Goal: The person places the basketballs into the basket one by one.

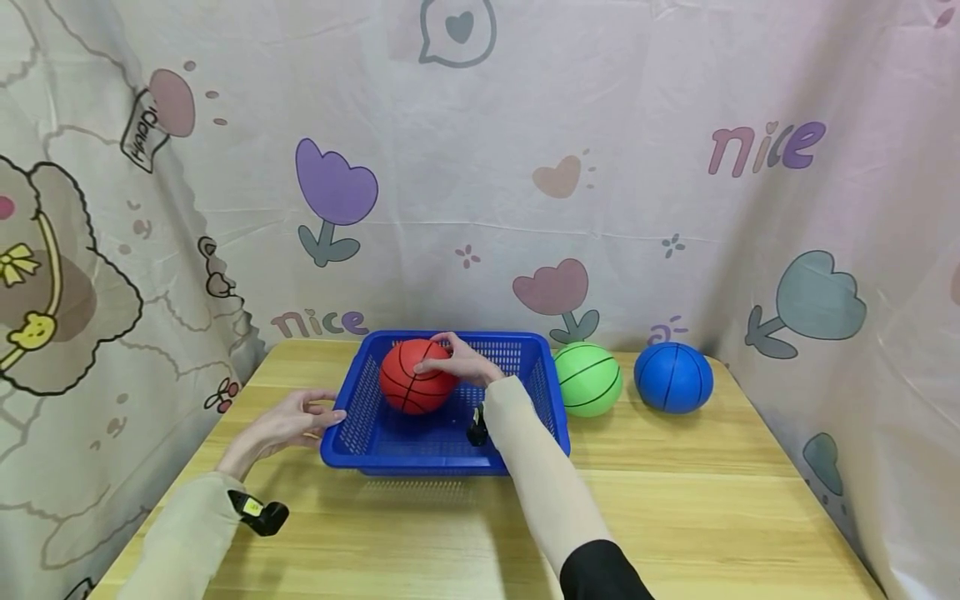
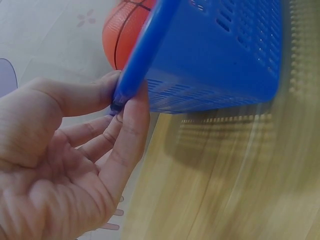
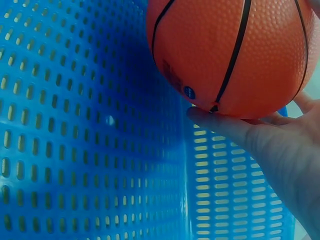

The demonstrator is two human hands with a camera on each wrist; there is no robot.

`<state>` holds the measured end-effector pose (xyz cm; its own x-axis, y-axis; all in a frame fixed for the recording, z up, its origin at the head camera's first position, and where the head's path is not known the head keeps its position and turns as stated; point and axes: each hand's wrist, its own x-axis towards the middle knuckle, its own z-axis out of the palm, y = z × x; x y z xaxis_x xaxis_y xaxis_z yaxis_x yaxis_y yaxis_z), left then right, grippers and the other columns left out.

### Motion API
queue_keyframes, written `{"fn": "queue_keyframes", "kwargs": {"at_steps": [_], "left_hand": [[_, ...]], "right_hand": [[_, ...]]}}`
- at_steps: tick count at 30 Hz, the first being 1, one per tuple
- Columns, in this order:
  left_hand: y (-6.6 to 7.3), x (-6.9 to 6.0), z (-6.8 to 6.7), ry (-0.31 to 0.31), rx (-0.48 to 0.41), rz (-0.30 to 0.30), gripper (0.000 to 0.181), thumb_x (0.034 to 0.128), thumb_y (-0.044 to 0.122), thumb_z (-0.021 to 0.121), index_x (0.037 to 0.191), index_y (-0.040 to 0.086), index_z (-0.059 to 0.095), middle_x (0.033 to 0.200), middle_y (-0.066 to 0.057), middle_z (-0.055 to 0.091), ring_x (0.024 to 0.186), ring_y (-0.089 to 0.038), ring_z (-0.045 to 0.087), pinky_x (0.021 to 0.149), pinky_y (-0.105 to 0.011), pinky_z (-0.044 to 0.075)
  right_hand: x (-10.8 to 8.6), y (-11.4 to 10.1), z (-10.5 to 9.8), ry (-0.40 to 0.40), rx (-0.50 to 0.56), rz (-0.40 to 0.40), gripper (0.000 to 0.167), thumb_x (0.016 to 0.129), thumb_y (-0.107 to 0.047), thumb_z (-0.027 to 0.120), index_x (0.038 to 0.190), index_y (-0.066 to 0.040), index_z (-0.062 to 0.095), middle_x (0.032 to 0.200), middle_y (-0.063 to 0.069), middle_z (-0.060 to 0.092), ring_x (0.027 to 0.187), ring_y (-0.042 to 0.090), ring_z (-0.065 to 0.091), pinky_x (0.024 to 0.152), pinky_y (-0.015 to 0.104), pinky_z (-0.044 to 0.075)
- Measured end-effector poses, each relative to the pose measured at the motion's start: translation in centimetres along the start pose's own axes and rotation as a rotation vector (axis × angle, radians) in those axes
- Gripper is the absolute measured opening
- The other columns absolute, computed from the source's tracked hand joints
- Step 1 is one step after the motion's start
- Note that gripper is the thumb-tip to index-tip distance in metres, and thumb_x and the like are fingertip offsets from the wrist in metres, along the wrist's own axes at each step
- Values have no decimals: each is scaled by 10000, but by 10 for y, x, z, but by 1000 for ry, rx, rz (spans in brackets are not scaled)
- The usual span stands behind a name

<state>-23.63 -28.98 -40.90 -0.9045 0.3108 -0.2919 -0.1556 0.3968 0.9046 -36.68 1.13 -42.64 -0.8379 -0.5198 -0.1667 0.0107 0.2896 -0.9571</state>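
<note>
A blue plastic basket [image 1: 442, 461] with perforated walls stands at the middle of the table, and a shadow shows under its near side. My left hand [image 1: 296, 421] pinches the basket's left rim between thumb and fingers; the left wrist view shows this hand [image 2: 75, 145] close up on the rim [image 2: 142, 55]. Inside the basket, toward its left, is a small red basketball [image 1: 408, 379] with black lines. My right hand [image 1: 465, 362] reaches in and grips the ball's right side. In the right wrist view, fingers [image 3: 225, 127] lie against the ball [image 3: 225, 55].
A green ball [image 1: 588, 383] with dark lines sits right beside the basket's right wall. Farther right, a blue ball [image 1: 673, 379] lies near the back edge of the wooden table [image 1: 720, 492]. A printed cloth [image 1: 465, 167] hangs behind and along the sides.
</note>
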Motion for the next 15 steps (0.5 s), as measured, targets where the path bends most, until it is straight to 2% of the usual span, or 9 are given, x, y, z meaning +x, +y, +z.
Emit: {"fn": "queue_keyframes", "kwargs": {"at_steps": [15], "left_hand": [[-1,-1,0,10,1,-5,762,1015,215,602,1519,-157,168,1177,-207,660,878,-171,695,783,-357,611]], "right_hand": [[1,3,8,37,-41,21,729,859,-361,765,1451,-209,368,1443,142,436,1257,318,545,1043,509,517]]}}
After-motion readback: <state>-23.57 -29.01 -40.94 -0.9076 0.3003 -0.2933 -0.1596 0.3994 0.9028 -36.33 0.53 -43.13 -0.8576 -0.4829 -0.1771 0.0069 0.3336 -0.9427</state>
